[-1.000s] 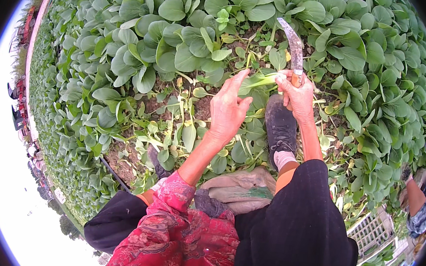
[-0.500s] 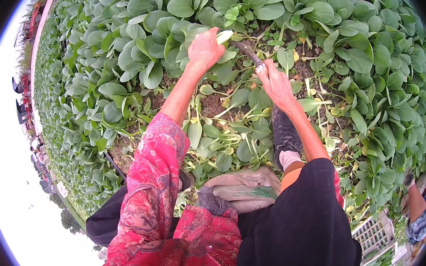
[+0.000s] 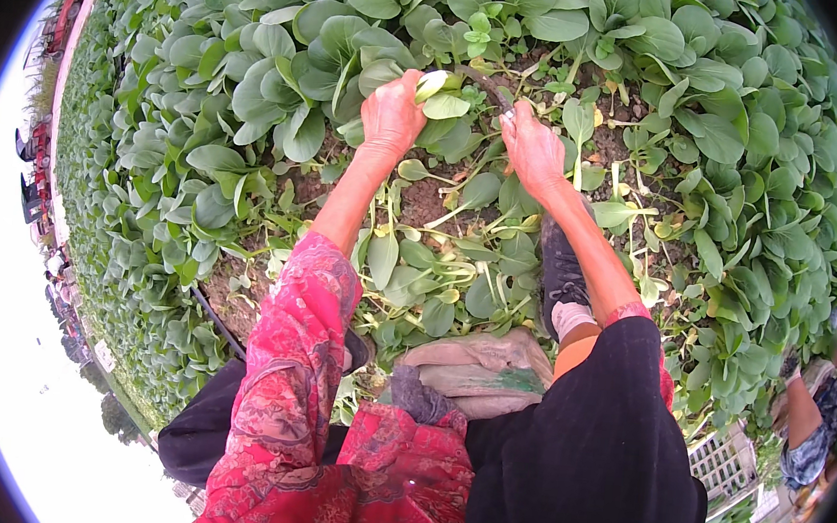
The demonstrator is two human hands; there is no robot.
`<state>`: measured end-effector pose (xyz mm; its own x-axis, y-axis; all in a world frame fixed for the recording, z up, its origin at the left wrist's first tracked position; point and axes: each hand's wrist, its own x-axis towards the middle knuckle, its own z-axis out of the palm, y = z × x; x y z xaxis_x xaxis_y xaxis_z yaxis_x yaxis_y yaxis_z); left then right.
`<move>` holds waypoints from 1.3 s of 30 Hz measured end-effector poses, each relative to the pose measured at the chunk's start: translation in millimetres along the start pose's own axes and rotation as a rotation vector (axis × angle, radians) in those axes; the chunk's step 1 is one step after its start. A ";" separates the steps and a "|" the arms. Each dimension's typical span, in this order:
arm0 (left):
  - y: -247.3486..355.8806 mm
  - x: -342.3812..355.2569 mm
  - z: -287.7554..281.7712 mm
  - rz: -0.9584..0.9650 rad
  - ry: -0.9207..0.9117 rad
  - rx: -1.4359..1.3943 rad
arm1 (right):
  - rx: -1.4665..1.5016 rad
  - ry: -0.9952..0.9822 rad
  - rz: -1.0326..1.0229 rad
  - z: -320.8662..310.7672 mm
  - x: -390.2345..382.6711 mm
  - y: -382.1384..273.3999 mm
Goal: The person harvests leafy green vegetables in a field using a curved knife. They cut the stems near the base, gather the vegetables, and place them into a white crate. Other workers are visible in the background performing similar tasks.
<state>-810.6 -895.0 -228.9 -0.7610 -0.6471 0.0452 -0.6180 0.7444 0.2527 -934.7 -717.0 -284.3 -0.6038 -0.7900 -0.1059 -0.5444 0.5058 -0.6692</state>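
My left hand [image 3: 394,112] is closed on a leafy green plant [image 3: 443,104] with a pale stalk, among the upper leaves of the bed. Just to its right, my right hand [image 3: 531,147] grips a curved knife [image 3: 486,85], its darkened blade angled up and left, low among the stems behind the plant. Cut leaves and yellowing stems [image 3: 419,257] lie on the brown soil below my hands. The blade's tip is partly hidden by foliage.
Dense leafy plants [image 3: 723,138] surround the patch. A beige cloth sack [image 3: 469,374] lies between my legs, near my dark shoe [image 3: 560,278]. At the right edge another person's arm [image 3: 800,410] shows beside a white lattice crate [image 3: 727,461]. A dark pipe [image 3: 217,319] runs at left.
Both hands moved forward from mid-frame into the upper leaves. The knife, upright a second ago, now points left and low. Since half a second ago my left hand came slightly down, my right slightly up.
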 end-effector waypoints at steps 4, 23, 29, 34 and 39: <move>-9.4 -10.1 3.5 -0.016 0.026 -0.041 | -0.102 -0.109 0.051 11.1 12.6 -5.6; -47.5 -112.4 -38.6 -0.674 0.110 -0.970 | 0.239 -0.010 0.083 -16.2 -43.2 -4.1; 3.3 -130.8 -57.3 -0.675 0.165 -1.135 | 1.055 -0.421 0.221 -40.9 -38.7 -62.0; 45.7 -149.6 -52.3 -0.719 -0.096 -1.241 | 1.219 -0.400 0.275 -37.1 -44.7 -48.0; 67.1 -131.2 -93.3 -0.309 0.043 -0.631 | 1.195 -0.368 0.343 -45.4 -50.6 -42.6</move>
<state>-733.8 -775.5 -127.7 -0.5524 -0.8293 -0.0846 -0.5625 0.2960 0.7720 -907.4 -682.9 -217.1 -0.3097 -0.8275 -0.4683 0.5743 0.2298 -0.7858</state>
